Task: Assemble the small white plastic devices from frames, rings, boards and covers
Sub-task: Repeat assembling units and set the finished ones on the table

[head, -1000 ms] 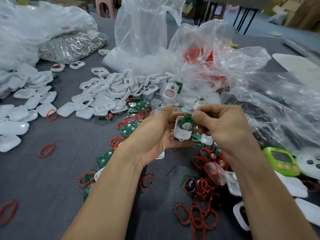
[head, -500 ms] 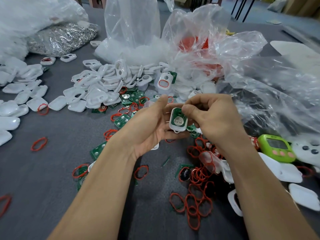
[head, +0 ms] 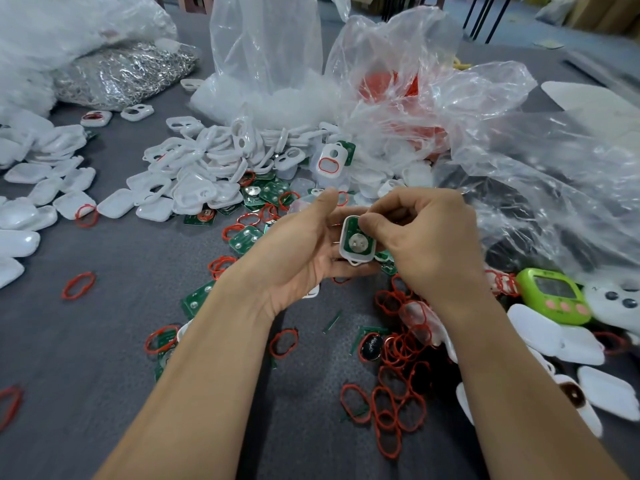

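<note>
A small white frame [head: 346, 251] with a green board [head: 360, 241] seated inside it is held between both hands over the grey table. My left hand [head: 298, 251] cradles the frame from the left, fingers curled under it. My right hand [head: 422, 237] presses its thumb on the board's top right corner, other fingers curled. Loose red rings [head: 391, 403] lie below the hands, green boards [head: 246, 239] to the left, and a heap of white frames [head: 207, 168] behind them. White covers [head: 41, 188] are spread at the far left.
Clear plastic bags [head: 450, 109] with white and red parts stand behind the hands. A bag of silver metal bits [head: 117, 74] lies at the back left. A green gadget [head: 554, 296] and a white one [head: 616, 303] sit at the right, with more white covers [head: 571, 344] near them.
The green board went from tilted above the white frame to lying flat inside it. My right thumb now presses on it. The view has dipped slightly.
</note>
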